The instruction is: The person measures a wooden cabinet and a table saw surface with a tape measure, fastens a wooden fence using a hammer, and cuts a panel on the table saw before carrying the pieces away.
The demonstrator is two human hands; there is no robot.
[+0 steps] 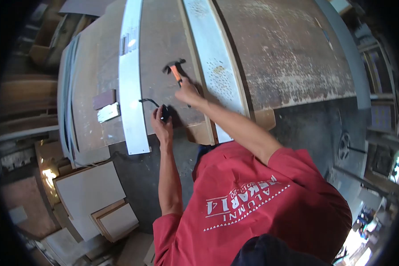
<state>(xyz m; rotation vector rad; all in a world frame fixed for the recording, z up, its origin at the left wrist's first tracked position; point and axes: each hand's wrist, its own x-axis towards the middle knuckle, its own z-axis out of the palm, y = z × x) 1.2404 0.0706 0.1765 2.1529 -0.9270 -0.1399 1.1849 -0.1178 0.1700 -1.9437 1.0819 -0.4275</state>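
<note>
Head view: right hand [189, 94], fingers wrapped round a claw hammer [176, 73] at eleven o'clock; left hand [162, 127], fingers curled on a black object [165, 114]. White board [132, 82] and speckled panel [221, 82] lie apart, work seemingly unfinished.

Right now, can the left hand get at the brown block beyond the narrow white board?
Probably yes, though the white board lies between and the left hand seems occupied with a black object.

A woodworking workshop: scarred bench [162, 40] at twelve o'clock, hammer [176, 72] at eleven, panels [91, 188] at eight, boards [29, 95] at nine.
</note>
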